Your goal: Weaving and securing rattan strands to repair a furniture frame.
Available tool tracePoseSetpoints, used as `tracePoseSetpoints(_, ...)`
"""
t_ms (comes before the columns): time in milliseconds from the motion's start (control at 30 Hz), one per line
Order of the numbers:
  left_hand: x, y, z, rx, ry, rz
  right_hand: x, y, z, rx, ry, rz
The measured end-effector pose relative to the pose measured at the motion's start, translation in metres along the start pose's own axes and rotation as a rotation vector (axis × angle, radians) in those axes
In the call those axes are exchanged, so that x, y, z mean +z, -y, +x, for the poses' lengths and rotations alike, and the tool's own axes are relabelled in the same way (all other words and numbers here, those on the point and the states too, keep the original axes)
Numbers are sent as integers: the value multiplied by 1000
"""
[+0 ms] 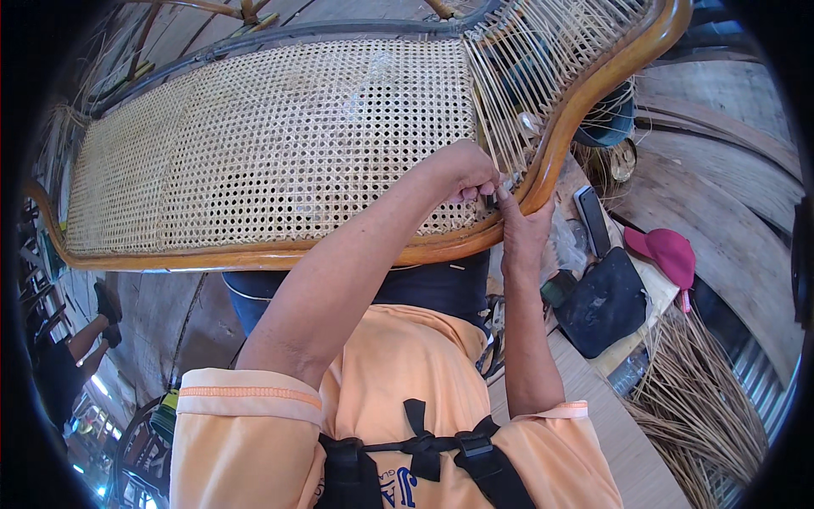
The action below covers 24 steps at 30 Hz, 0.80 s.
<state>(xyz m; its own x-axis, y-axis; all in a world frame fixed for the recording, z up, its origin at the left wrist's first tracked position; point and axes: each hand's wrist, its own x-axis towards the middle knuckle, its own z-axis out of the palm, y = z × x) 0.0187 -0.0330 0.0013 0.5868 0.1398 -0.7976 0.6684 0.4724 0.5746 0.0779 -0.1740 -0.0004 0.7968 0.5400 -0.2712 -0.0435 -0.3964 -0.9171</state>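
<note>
A curved rattan frame [556,144] lay across the person's lap, its broad middle filled with woven cane mesh [297,153]. At the upper right, cane strands [577,36] ran mostly one way, so I judged that end unfinished. The right hand [527,233] gripped the frame; the left hand [468,170] had its fingers curled narrow beside it, holding what I couldn't tell.

The left forearm [365,233] slants across in front of the torso [407,356], its elbow bent on the torso's left; the left hand [471,174] lies ahead of the torso, fingers curled inward. The right forearm [527,348] reaches forward from the torso's right; the right hand's [526,229] thumb extends close beside the left fingers, its other fingers mostly hidden.
</note>
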Motion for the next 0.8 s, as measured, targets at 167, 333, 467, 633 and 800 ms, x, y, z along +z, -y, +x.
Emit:
tracePoseSetpoints(167,-1,3,8,-23,-14,-58,-4,-12,1,-8,7,-16)
tracePoseSetpoints(333,-1,2,5,-18,-11,24,-10,-12,1,14,90,21)
tracePoseSetpoints(467,-5,1,1,79,-81,77,-7,-15,2,1,76,35)
tracePoseSetpoints(633,-30,-13,-15,444,-504,469,-7,-9,0,17,28,13)
tracePoseSetpoints(800,-20,1,-16,736,-413,844,-6,-6,0,39,46,-13)
